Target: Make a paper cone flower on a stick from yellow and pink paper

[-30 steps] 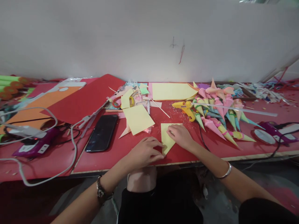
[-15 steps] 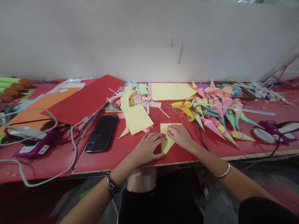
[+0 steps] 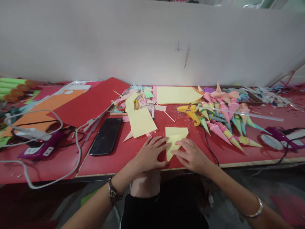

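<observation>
A folded piece of pale yellow paper (image 3: 175, 133) lies flat near the front edge of the red table, narrowing to a point toward me. My left hand (image 3: 152, 153) rests at its left side, fingers spread, with the fingertips on the paper's left edge. From the right, my right hand (image 3: 190, 154) touches the paper's lower right part, its fingers apart and slightly bent. Neither hand grips the paper. Just behind my left hand are larger pale yellow sheets (image 3: 143, 122), and the yellow glue gun (image 3: 189, 113) lies to the right with a long clear glue stick in it.
A black phone (image 3: 106, 136) lies left of my hands. Paper cones (image 3: 224, 121) in several colours are heaped at the right. Purple power strips (image 3: 41, 148) with cables flank the work area. A red sheet (image 3: 92, 101) and paper scraps lie toward the white wall (image 3: 107, 41).
My right hand has moved from the paper's top edge down toward me to its lower right part. My left hand stays at the left side. The view has shifted slightly.
</observation>
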The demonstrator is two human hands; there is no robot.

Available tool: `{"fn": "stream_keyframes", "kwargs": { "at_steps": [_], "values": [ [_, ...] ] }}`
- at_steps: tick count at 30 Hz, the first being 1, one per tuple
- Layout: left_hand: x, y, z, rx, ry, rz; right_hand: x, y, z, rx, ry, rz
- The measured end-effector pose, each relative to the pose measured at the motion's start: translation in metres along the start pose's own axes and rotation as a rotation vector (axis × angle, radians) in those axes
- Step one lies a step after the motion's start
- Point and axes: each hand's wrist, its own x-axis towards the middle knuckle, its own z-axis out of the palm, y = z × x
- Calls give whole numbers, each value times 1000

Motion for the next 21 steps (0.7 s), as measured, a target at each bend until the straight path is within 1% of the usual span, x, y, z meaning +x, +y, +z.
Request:
{"fn": "stream_keyframes", "kwargs": {
  "at_steps": [2, 4, 9, 14, 21],
  "values": [
    [0, -1, 1, 2, -4, -1, -9, -5, -1, 29, -61, -56],
    [0, -1, 1, 4, -12, -3, -14, -7, -1, 37, -94, -66],
    [0, 1, -1, 13, -32, -22, -13, 0, -2, -1, -92, -23],
    [0, 1, -1, 15, -40, -19, -17, 16, -6, -57, -24, 74],
    [0, 1, -2, 8, -68, -28, -23, 37, -10, -148, 2, 249]
  ]
}}
